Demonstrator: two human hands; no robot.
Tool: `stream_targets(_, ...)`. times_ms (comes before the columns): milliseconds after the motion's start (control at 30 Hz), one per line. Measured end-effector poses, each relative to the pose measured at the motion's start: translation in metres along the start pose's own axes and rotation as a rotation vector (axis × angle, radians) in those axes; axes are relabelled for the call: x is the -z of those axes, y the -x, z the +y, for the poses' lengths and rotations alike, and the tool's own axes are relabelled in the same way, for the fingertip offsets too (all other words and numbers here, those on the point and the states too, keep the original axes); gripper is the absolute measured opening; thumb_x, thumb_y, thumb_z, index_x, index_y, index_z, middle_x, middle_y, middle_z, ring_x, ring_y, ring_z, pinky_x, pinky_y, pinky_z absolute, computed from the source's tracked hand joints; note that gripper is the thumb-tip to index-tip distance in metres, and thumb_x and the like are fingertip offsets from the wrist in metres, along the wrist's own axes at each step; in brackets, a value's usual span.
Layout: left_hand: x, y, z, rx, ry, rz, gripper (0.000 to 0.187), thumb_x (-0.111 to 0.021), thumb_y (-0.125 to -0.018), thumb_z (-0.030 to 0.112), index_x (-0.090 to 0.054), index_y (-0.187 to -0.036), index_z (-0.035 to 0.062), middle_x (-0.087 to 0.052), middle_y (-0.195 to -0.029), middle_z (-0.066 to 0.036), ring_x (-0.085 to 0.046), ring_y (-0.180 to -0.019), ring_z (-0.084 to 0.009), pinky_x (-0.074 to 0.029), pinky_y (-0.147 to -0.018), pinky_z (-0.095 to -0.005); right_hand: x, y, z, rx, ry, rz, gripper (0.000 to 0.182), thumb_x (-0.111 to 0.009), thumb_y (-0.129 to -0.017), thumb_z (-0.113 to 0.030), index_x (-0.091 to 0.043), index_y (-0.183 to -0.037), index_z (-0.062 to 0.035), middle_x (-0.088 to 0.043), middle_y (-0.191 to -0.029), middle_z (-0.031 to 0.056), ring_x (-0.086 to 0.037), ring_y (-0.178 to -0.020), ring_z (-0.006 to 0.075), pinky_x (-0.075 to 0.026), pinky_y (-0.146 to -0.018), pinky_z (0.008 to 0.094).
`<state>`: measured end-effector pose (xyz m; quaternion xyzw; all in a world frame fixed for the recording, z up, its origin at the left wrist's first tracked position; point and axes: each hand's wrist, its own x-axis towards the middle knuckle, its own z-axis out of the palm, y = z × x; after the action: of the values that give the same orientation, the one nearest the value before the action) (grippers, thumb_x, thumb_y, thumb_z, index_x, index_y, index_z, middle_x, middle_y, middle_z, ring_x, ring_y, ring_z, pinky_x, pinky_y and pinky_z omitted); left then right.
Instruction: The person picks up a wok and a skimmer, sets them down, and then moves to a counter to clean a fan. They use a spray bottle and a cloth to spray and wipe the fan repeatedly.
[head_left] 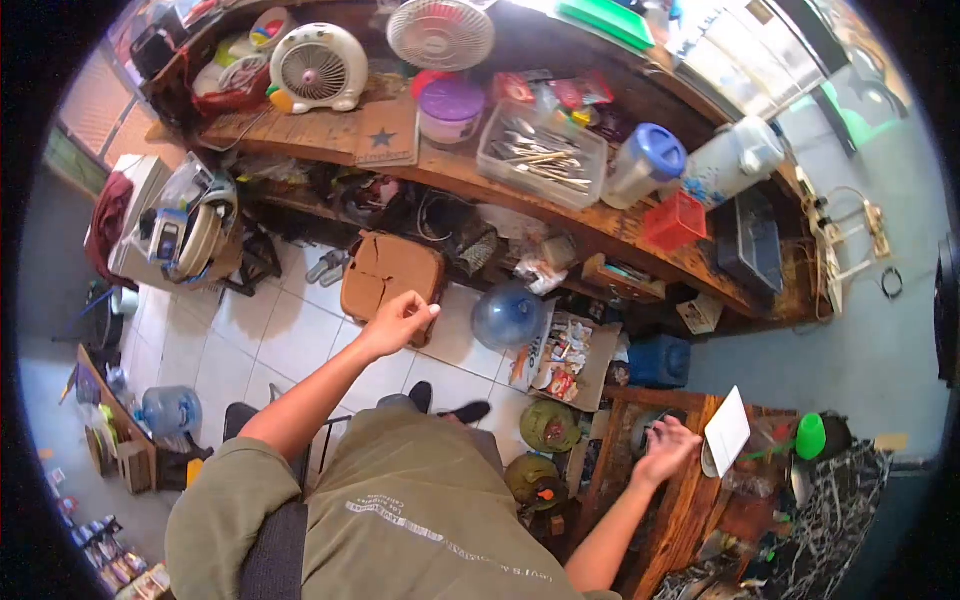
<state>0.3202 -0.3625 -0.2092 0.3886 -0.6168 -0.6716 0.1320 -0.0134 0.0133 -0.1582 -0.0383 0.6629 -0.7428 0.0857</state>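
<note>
My left hand (398, 322) is raised over the floor in front of the brown cushioned stool (385, 275), its fingers curled together in a pinch. A small white bit shows at the fingertips, too small to name. My right hand (668, 450) is above the edge of the wooden table (690, 490) at the right, palm up with its fingers apart and nothing in them. Just right of that hand, a white flat panel (728, 432) stands tilted on the table, apart from the fingers.
A long wooden shelf (640, 228) holds fans, a clear tub of sticks (545, 155), a blue-lidded jug (650, 160) and a red basket (675, 222). On the floor are a blue water bottle (508, 316) and an open cardboard box (590, 355). A green cup (810, 436) is at the right.
</note>
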Motion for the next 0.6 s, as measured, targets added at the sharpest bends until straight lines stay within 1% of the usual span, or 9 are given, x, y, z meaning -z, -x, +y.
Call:
stream_targets(100, 0.009, -0.001, -0.007, -0.023, -0.137, 0.159, 0.029, -0.062, -0.094, 0.032, -0.054, -0.088, 0.0043, -0.061, -0.084, -0.004, -0.058, -0.08, -0.0136, -0.047, -0.075, -0.0293, -0.053, 0.012, 0.027, -0.105, 0.217, -0.273, 0.04, -0.037, -0.102, -0.047, -0.052, -0.103, -0.0096, -0.06, -0.116, 0.0126, -0.061, -0.093, 0.0211, -0.05, -0.078, 0.0344)
stream_targets(200, 0.02, -0.001, -0.015, 0.053, -0.098, 0.132, 0.027, -0.054, -0.098, 0.034, -0.054, -0.091, 0.0077, -0.062, -0.086, -0.001, -0.055, -0.082, -0.0103, -0.045, -0.073, -0.0275, -0.083, 0.007, 0.062, -0.141, 0.273, -0.498, 0.035, -0.039, -0.103, -0.039, -0.054, -0.098, -0.0082, -0.061, -0.115, 0.0092, -0.061, -0.094, 0.0189, -0.051, -0.076, 0.0335)
stream_targets(233, 0.024, 0.001, -0.01, 0.029, -0.193, 0.14, 0.031, -0.05, -0.098, 0.036, -0.058, -0.088, 0.0082, -0.065, -0.087, -0.002, -0.058, -0.083, -0.0118, -0.046, -0.073, -0.0293, -0.086, 0.001, 0.082, -0.105, 0.248, -0.623, 0.033, -0.041, -0.103, -0.036, -0.056, -0.098, -0.0077, -0.062, -0.113, 0.0085, -0.061, -0.095, 0.0173, -0.051, -0.076, 0.0328)
stream_targets(267, 0.025, 0.003, -0.004, 0.027, -0.194, 0.146, 0.031, -0.05, -0.098, 0.036, -0.058, -0.088, 0.0082, -0.065, -0.087, -0.002, -0.058, -0.083, -0.0118, -0.046, -0.073, -0.0293, -0.1, 0.001, 0.094, -0.144, 0.374, -0.66, 0.039, -0.043, -0.101, -0.044, -0.058, -0.1, -0.008, -0.063, -0.105, 0.0066, -0.061, -0.09, 0.016, -0.051, -0.079, 0.0322)
stream_targets(333, 0.028, 0.008, 0.003, 0.137, -0.139, 0.293, 0.043, -0.049, -0.1, 0.037, -0.061, -0.079, 0.0011, -0.065, -0.075, -0.007, -0.06, -0.073, -0.0136, -0.047, -0.072, -0.0307, -0.133, 0.002, 0.109, -0.119, 0.442, -0.809, 0.038, -0.042, -0.103, -0.035, -0.062, -0.092, -0.0057, -0.06, -0.09, 0.0012, -0.056, -0.083, 0.0114, -0.048, -0.076, 0.0283)
stream_targets(367, 0.03, 0.008, 0.001, 0.141, -0.148, 0.343, 0.05, -0.049, -0.098, 0.042, -0.062, -0.073, 0.0011, -0.064, -0.069, -0.005, -0.058, -0.069, -0.0126, -0.046, -0.069, -0.0294, -0.154, 0.005, 0.106, -0.01, 0.539, -0.892, 0.04, -0.039, -0.104, -0.033, -0.062, -0.088, -0.0041, -0.06, -0.087, 0.0014, -0.054, -0.08, 0.0113, -0.046, -0.075, 0.0277)
stream_targets(400, 0.037, 0.006, -0.004, 0.148, -0.153, 0.352, 0.05, -0.049, -0.098, 0.042, -0.062, -0.073, 0.0011, -0.064, -0.069, -0.005, -0.058, -0.069, -0.0126, -0.046, -0.069, -0.0294, -0.173, 0.006, 0.112, -0.07, 0.498, -0.979, 0.039, -0.038, -0.105, -0.031, -0.058, -0.087, -0.0027, -0.055, -0.088, 0.0037, -0.052, -0.082, 0.0142, -0.043, -0.078, 0.0285)
stream_targets(467, 0.049, 0.006, -0.012, 0.215, -0.171, 0.317, 0.045, -0.055, -0.095, 0.045, -0.063, -0.074, 0.0068, -0.063, -0.072, -0.002, -0.058, -0.073, -0.0108, -0.044, -0.068, -0.0284, -0.207, 0.003, 0.124, -0.163, 0.575, -1.134, 0.045, -0.035, -0.105, -0.036, -0.057, -0.084, -0.0026, -0.057, -0.089, 0.0058, -0.054, -0.085, 0.0185, -0.044, -0.081, 0.031)
stream_targets(600, 0.064, 0.013, -0.015, 0.224, -0.162, 0.411, 0.038, -0.061, -0.093, 0.041, -0.061, -0.076, 0.0075, -0.064, -0.075, -0.002, -0.059, -0.075, -0.0102, -0.044, -0.069, -0.0276, -0.274, 0.01, 0.13, -0.124, 0.463, -1.28, 0.05, -0.032, -0.105, -0.04, -0.057, -0.083, -0.0018, -0.06, -0.094, 0.0092, -0.058, -0.092, 0.0233, -0.044, -0.087, 0.0337)
